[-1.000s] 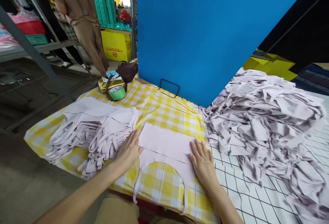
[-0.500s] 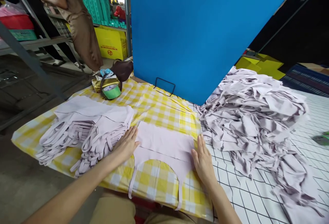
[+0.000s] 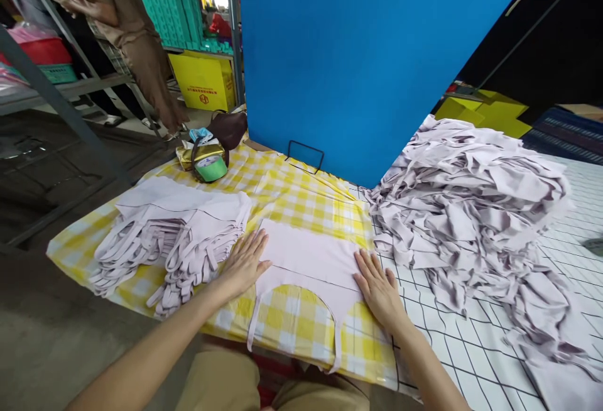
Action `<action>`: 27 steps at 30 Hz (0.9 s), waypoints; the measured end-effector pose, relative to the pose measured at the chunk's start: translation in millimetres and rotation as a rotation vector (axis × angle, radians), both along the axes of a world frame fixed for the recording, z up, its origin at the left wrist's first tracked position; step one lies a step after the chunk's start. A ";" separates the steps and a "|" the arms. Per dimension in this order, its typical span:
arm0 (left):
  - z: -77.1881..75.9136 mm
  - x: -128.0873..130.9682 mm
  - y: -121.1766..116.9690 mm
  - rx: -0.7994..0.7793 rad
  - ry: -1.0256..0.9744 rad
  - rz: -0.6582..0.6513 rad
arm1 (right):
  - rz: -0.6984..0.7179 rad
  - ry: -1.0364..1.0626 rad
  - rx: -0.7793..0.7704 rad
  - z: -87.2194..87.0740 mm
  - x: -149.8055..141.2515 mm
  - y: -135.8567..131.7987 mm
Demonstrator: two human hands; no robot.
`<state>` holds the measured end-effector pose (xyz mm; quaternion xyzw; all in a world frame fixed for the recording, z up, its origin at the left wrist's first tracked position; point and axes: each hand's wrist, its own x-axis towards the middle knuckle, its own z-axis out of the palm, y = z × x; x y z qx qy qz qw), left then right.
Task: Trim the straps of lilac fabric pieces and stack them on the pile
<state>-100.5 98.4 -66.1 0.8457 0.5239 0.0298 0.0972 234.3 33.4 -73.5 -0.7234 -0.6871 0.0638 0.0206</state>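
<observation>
A pale lilac camisole top [image 3: 308, 257] lies flat in front of me, its straps pointing toward my lap. My left hand [image 3: 245, 263] rests open at its left edge, fingers stretched out over the cloth. At the right edge my right hand [image 3: 377, 285] also lies flat, its fingertips touching the fabric. Left of my left hand is a neat stack of matching camisole tops [image 3: 183, 210], straps bunched toward me. A big loose heap of the same lilac fabric [image 3: 471, 203] spreads out at the right.
A yellow checked cloth [image 3: 306, 200] covers the table. Behind it stands a tall blue panel [image 3: 358, 71] with a black wire stand [image 3: 305, 156]. A roll of green tape [image 3: 211, 169] and a dark bag [image 3: 228, 128] sit at the back left. A person [image 3: 136, 40] stands beyond a metal shelf.
My right hand has shifted from beside the top's right edge onto the cloth, its fingers now flat. My left hand stays at the left edge. The view has swung slightly.
</observation>
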 end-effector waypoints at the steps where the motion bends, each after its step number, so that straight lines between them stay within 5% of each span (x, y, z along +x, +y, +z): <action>1: 0.3 0.9 -0.9 -0.006 0.004 0.026 | -0.016 0.025 0.020 -0.3 2.3 -2.6; 6: 8.5 31.5 -7.3 0.014 -0.073 0.031 | -0.227 0.146 0.230 2.6 -7.3 -1.0; 12: 13.8 49.3 -8.8 -0.049 -0.054 -0.047 | -0.043 0.149 0.056 8.8 -19.3 14.2; 15: 16.0 45.0 -12.6 -0.060 -0.041 -0.007 | -0.118 0.288 0.241 22.1 -21.3 -5.9; 18: 20.6 52.0 -23.3 -0.073 -0.055 -0.064 | -0.245 0.529 0.386 38.0 -33.4 -54.6; 19: 22.1 57.9 -27.9 -0.081 -0.069 -0.111 | -0.271 0.621 0.334 41.1 -38.8 -74.2; 23: 24.4 90.3 -46.9 -0.104 -0.153 -0.322 | -0.181 0.844 -0.277 30.0 -56.9 -138.7; 27: 19.9 115.8 -62.9 -0.119 -0.216 -0.464 | -0.331 1.003 -0.304 -6.4 -72.7 -154.9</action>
